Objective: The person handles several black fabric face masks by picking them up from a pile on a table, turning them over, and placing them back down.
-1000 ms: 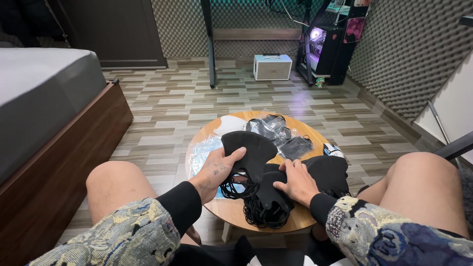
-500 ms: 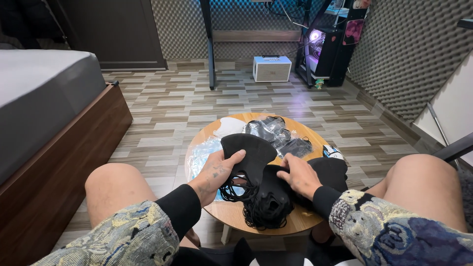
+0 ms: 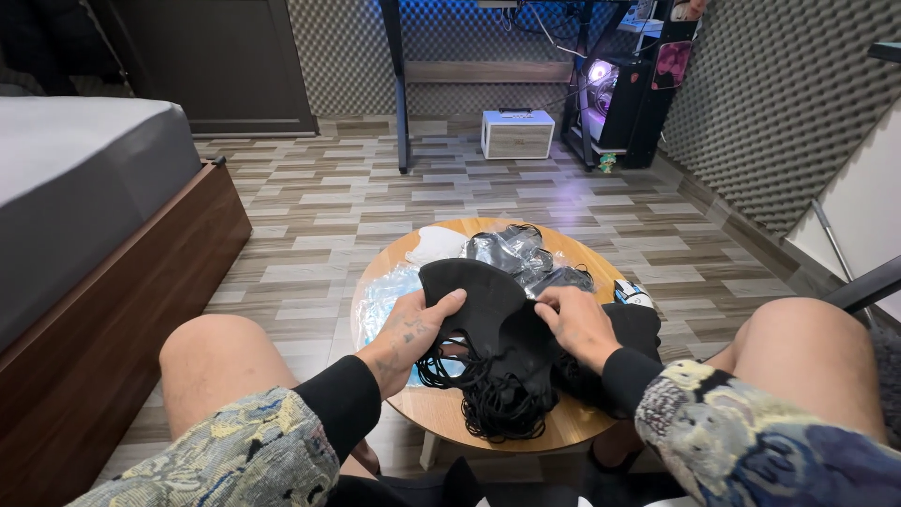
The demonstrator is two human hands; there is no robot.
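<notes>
A small round wooden table (image 3: 563, 427) stands between my knees. On it lies a pile of black face masks (image 3: 502, 361) with tangled ear loops. My left hand (image 3: 413, 329) rests on the left side of the top black mask (image 3: 469, 291), thumb over its edge. My right hand (image 3: 577, 324) pinches black mask fabric at the pile's right side. Light blue masks (image 3: 380, 300) lie under my left hand. A white mask (image 3: 436, 246) and clear-wrapped dark masks (image 3: 511, 252) sit at the table's far side.
A bed with a grey mattress (image 3: 75, 188) on a wooden frame runs along the left. A small white box (image 3: 516, 133) and a lit computer tower (image 3: 619, 89) stand by the far wall. A desk leg (image 3: 396, 84) rises beyond the table. My bare knees flank the table.
My right hand has slid up and left over the pile onto the top mask. My left hand has stayed on the mask, shifting only slightly.
</notes>
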